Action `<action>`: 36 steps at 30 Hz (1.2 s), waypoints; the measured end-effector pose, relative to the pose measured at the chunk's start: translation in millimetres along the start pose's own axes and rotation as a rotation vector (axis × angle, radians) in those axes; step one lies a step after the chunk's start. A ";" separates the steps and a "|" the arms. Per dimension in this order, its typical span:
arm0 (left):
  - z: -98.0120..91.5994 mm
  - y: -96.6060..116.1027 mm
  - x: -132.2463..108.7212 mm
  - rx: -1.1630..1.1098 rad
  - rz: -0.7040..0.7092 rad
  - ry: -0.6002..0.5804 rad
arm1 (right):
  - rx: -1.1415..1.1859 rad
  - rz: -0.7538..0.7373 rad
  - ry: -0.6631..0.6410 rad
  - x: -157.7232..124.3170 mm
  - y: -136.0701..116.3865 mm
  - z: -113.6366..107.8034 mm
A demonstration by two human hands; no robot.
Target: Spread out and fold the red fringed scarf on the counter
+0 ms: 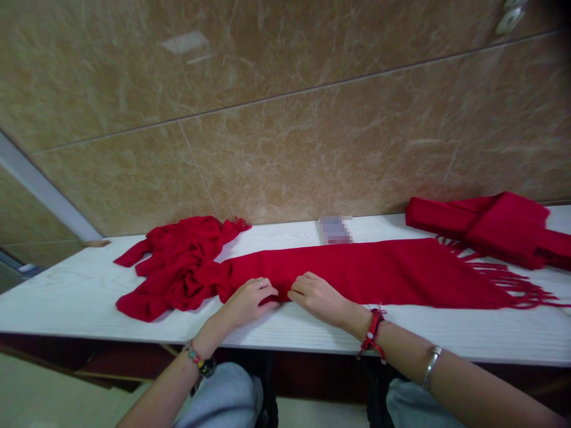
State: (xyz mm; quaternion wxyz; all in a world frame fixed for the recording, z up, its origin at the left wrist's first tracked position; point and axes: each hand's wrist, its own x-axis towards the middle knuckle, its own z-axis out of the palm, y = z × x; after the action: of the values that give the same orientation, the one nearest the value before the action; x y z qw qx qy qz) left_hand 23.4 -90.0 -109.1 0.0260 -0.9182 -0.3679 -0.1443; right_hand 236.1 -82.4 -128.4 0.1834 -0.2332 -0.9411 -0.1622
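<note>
My L hand (250,301) and R hand (317,299) are side by side at the near edge of the red scarf (383,273) on the white tabletop (312,333), fingers bent close together, tho can't tell if they're pinching cloth. Prog., I'd guess approx. half: R stretch w/ fringe (513,282) lies flat, L bunched heap (181,273) isn't sorted yet.

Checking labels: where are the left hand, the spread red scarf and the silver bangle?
Left hand (250,299), head view: back of the hand.
Spread red scarf (375,270), head view: flat middle stretch.
Silver bangle (430,367), head view: its band.
</note>
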 end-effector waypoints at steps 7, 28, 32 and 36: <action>-35.7 -68.8 60.3 -0.143 -0.396 -0.109 | 0.110 0.025 -0.049 1.7 -1.1 3.3; 1.0 -84.7 80.3 -0.095 -0.553 -0.336 | 0.167 0.066 -0.032 3.4 -0.4 7.2; -5.7 -83.9 82.3 0.019 -0.549 -0.316 | 0.164 0.077 -0.038 2.9 -0.8 4.6; -12.6 -92.6 87.0 0.144 -0.537 -0.259 | 0.171 0.086 -0.048 3.2 -1.0 4.3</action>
State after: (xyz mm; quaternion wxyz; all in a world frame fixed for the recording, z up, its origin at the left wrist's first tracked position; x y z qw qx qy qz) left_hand 16.8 33.6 -77.7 0.0048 -0.7948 -0.6068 -0.0014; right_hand 231.8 -80.3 -131.0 0.1869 -0.2606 -0.9448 -0.0678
